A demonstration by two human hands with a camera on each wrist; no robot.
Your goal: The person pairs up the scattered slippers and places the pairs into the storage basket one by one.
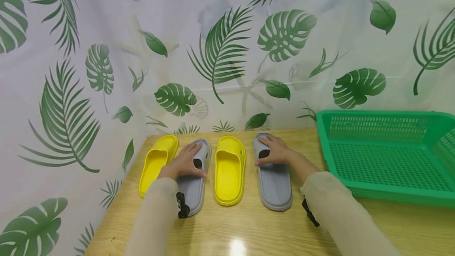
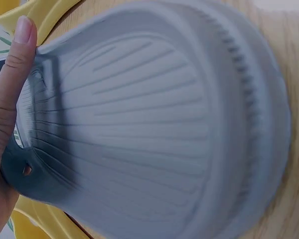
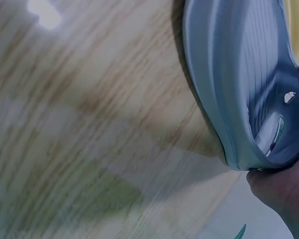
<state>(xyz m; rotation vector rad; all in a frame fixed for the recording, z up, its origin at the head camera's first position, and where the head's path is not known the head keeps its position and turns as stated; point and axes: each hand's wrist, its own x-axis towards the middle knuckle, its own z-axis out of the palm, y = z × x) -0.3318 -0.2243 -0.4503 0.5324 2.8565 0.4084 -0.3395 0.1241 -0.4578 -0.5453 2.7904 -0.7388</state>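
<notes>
Four slippers stand in a row, toes away from me, in the head view. My left hand (image 1: 183,163) grips a grey slipper (image 1: 192,194) across its strap, the thumb along its right side. Around the strap of the other grey slipper (image 1: 275,187), my right hand (image 1: 279,152) has its fingers over the top and its thumb at the left edge. One yellow slipper (image 1: 153,169) lies left of my left hand, and another yellow slipper (image 1: 228,181) lies between the grey ones. The left wrist view shows the ribbed grey footbed (image 2: 139,109) close up.
On the right of the wooden table (image 1: 227,228) sits a green plastic basket (image 1: 323,149) with a mesh base. A white leaf-printed curtain (image 1: 142,78) hangs along the table's back and left sides.
</notes>
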